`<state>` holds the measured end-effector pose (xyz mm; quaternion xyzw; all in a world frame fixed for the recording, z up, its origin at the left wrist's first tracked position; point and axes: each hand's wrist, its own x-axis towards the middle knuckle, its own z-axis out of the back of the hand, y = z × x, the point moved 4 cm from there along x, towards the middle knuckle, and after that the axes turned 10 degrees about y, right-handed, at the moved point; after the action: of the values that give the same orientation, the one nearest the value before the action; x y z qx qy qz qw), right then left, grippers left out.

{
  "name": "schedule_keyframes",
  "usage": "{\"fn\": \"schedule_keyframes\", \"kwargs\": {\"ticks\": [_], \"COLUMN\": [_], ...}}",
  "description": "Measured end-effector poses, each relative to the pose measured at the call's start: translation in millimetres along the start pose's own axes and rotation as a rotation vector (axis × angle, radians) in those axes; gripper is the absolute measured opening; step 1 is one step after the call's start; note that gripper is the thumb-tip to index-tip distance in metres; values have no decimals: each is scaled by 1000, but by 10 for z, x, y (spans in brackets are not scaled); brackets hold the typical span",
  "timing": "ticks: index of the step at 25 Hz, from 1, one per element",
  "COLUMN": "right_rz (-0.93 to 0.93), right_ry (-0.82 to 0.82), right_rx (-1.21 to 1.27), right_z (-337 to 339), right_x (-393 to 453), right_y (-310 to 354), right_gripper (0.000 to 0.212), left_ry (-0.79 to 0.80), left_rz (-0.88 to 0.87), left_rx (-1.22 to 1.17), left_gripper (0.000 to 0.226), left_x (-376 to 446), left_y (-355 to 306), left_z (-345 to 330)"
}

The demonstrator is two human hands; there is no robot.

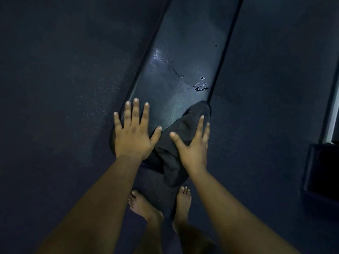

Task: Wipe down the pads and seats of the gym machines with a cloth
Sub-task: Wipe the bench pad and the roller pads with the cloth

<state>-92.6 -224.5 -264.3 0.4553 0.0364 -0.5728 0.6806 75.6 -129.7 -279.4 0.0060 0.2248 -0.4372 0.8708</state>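
Your right hand (194, 149) presses the dark cloth (180, 136) flat on the near end of the long bench pad (183, 57), fingers spread apart. Your left hand (133, 132) rests open beside it, fingers splayed, bracing the pad. Push the cloth forward toward the wet streaks (200, 87) near the right edge, keeping even pressure and overlapping strokes.

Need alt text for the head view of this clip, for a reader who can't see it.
Seen from above in dim light, a person's right hand presses a dark cloth onto the near end of a long black bench pad, while the left hand lies flat on the pad beside it. Wet streaks glisten farther up the pad; bare feet stand below.
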Motion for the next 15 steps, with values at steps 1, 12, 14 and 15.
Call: {"fn": "schedule_keyframes", "kwargs": {"ticks": [1, 12, 14, 15], "right_rz": [-21, 184, 250, 299], "right_ry": [-14, -21, 65, 119], "right_rx": [40, -305, -619, -711], "right_z": [56, 437, 282, 285], "right_x": [119, 900, 737, 843], "right_y": [25, 380, 358, 470], "right_gripper": [100, 70, 70, 71], "left_ry": [4, 15, 17, 20], "left_rz": [3, 29, 28, 32], "left_rx": [4, 17, 21, 21], "left_gripper": [82, 82, 82, 83], "left_x": [-2, 5, -4, -6], "left_y": [-1, -4, -6, -9], "left_z": [4, 35, 30, 24]}}
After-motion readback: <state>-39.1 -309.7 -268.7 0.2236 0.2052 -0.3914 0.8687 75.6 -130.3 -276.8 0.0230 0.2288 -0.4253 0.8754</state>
